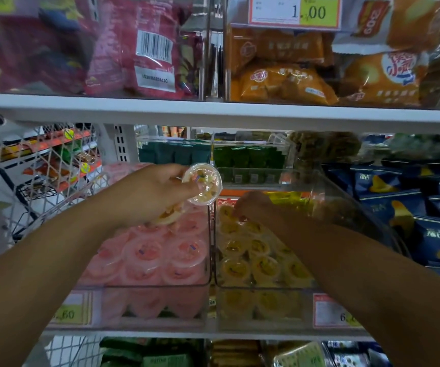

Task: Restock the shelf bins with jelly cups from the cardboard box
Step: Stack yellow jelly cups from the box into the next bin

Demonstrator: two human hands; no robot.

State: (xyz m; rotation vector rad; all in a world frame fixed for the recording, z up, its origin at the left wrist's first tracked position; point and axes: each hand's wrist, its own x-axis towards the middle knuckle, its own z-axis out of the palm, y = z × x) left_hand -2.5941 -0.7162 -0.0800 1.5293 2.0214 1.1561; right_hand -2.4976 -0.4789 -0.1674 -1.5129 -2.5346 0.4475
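Note:
My left hand [150, 192] holds yellow jelly cups above the divide between two clear shelf bins: one cup [203, 184] tipped with its lid toward me, and a second yellow cup [166, 216] under the palm. The left bin [208, 260] is filled with pink jelly cups [166, 258]. The right bin [346, 197] holds several yellow jelly cups [250, 255]. My right hand [256, 206] reaches into the back of the right bin, fingertips curled down on a yellow cup [225, 211]. The cardboard box is out of view.
A white shelf edge [213, 112] runs just above the bins, with bagged snacks [144, 46] on it. Blue chip bags [409, 207] fill the bin to the right. A white wire rack [44, 165] stands at the left. Price tags [332, 311] hang on the bin fronts.

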